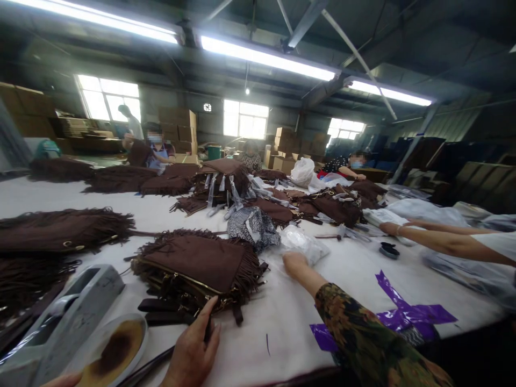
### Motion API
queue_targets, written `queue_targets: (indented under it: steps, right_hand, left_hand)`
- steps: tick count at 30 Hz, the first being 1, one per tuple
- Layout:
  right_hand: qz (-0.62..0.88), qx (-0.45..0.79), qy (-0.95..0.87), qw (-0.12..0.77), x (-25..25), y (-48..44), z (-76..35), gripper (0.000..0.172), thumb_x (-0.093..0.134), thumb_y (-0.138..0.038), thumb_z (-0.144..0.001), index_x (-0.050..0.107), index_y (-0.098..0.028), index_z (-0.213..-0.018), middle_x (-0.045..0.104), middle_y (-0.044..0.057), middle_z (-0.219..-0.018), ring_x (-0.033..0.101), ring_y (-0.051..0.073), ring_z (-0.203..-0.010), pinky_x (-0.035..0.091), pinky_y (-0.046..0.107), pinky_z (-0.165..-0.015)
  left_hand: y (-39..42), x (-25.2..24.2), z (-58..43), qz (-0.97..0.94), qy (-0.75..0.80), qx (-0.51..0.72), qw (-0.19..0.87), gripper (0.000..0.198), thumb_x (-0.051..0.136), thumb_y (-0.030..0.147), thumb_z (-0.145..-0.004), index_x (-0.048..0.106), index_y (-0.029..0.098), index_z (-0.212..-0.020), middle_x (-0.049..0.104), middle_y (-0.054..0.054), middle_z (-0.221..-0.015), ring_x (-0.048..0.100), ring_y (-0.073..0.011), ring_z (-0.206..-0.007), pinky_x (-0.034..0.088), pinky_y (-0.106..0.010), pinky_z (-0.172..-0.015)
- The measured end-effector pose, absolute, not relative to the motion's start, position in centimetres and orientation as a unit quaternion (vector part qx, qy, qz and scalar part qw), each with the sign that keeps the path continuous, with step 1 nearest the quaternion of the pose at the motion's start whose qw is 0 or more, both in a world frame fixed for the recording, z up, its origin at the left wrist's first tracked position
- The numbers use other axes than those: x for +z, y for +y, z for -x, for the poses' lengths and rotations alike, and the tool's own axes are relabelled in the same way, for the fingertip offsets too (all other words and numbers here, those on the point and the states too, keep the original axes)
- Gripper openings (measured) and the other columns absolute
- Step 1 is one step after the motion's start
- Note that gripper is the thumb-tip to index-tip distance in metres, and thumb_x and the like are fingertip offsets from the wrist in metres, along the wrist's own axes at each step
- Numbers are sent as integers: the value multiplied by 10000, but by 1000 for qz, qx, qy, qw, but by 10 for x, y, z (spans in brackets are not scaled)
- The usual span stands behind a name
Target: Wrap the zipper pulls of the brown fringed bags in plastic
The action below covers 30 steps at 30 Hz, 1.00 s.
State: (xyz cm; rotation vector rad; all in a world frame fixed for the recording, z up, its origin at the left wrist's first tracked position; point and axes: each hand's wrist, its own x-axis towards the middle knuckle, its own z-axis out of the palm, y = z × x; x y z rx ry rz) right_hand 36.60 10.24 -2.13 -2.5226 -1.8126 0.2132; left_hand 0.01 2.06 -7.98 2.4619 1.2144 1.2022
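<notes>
A brown fringed handbag (201,260) with a gold zip lies in front of me. My left hand (193,346) is at its near edge, index finger touching it near the zip. A dark strap (151,365) runs into this hand, and a dark piece shows between finger and thumb. My right hand (296,263), in a floral sleeve, reaches past the bag's right side and is closed on a crumpled clear plastic bag (308,244); its fingertips are partly hidden. Beside that plastic sits a crumpled black-and-white patterned bundle (253,228).
A grey tape dispenser (76,306) and a dish with a stained sponge (116,344) stand at left, fingertips below. More fringed bags (60,228) lie around. Purple tape (403,312) is at right. A co-worker's arms (443,236) reach in from the right.
</notes>
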Motion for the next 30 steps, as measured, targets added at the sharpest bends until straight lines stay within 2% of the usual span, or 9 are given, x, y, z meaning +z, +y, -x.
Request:
queue_targets:
  steps: [4, 8, 12, 16, 18, 20, 24, 27, 30]
  right_hand:
    - [783, 127, -584, 173, -15, 93, -375, 144, 586, -243, -758, 666, -160, -671, 699, 73, -774, 634, 218, -846, 440, 294, -737]
    - [719, 225, -560, 345, -3, 87, -380, 283, 534, -437, -759, 510, -189, -624, 473, -37, -532, 482, 123, -559, 359, 243, -544]
    - [638, 343, -516, 457, 16, 77, -370, 392, 525, -591, -746, 374, -231, -708, 276, -102, -536, 265, 77, -439, 229, 225, -425]
    - [548, 451, -478, 518, 34, 59, -331, 471, 633, -593, -721, 328, -234, -717, 273, -102, -588, 248, 59, -462, 216, 202, -430]
    - [480, 550, -433, 528, 38, 48, -294, 481, 728, -525, -692, 358, -218, -712, 299, -101, -577, 244, 48, -463, 192, 194, -436]
    - [425, 637, -406, 500, 38, 36, -248, 456, 779, -472, -678, 419, -195, -711, 336, -95, -559, 245, 40, -458, 166, 197, -439]
    - [385, 698, -447, 406, 28, 9, -160, 389, 743, -495, -733, 556, -155, -763, 378, -73, -542, 255, 47, -459, 161, 211, -441]
    - [391, 687, -486, 372, 19, -1, -110, 401, 729, -541, -722, 600, -161, -744, 390, -61, -522, 298, 67, -466, 220, 215, -443]
    - [393, 666, -531, 346, 19, -5, -67, 400, 736, -550, -705, 642, -162, -739, 453, -37, -533, 371, 86, -487, 298, 219, -455]
  left_hand:
    - [21, -80, 0, -819, 402, 401, 77, 558, 494, 292, -913, 353, 183, -1441, 668, -101, -1202, 698, -194, -947, 567, -257, -817]
    - [21, -83, -1, -818, 399, 407, 82, 569, 493, 297, -916, 335, 188, -1451, 666, -93, -1199, 699, -183, -913, 566, -246, -799]
    - [18, -82, -1, -807, 414, 415, 72, 596, 495, 294, -912, 309, 179, -1467, 634, -117, -1228, 681, -204, -949, 566, -286, -831]
    - [8, -58, 2, -774, 450, 444, 33, 636, 596, 342, -850, 398, 168, -1428, 546, -175, -1274, 562, -309, -1156, 497, -460, -984]
    - [0, -35, 2, -764, 450, 458, 69, 593, 632, 354, -828, 478, 179, -1374, 496, -185, -1311, 491, -336, -1231, 444, -514, -1033]
    - [-9, -12, 1, -747, 438, 467, 179, 551, 614, 369, -848, 497, 185, -1354, 475, -189, -1331, 510, -315, -1203, 499, -474, -965]
    - [-17, 8, 13, -632, 411, 475, 454, 491, 522, 456, -906, 535, 158, -1296, 634, -145, -1069, 646, -208, -878, 556, -326, -693]
    - [-26, 4, 62, -591, 446, 488, 463, 382, 539, 483, -889, 664, 184, -1091, 663, -84, -815, 654, -192, -793, 536, -316, -661]
    - [-47, 8, 138, -574, 485, 488, 444, 289, 508, 438, -895, 710, 235, -933, 669, -60, -734, 657, -185, -736, 536, -327, -638]
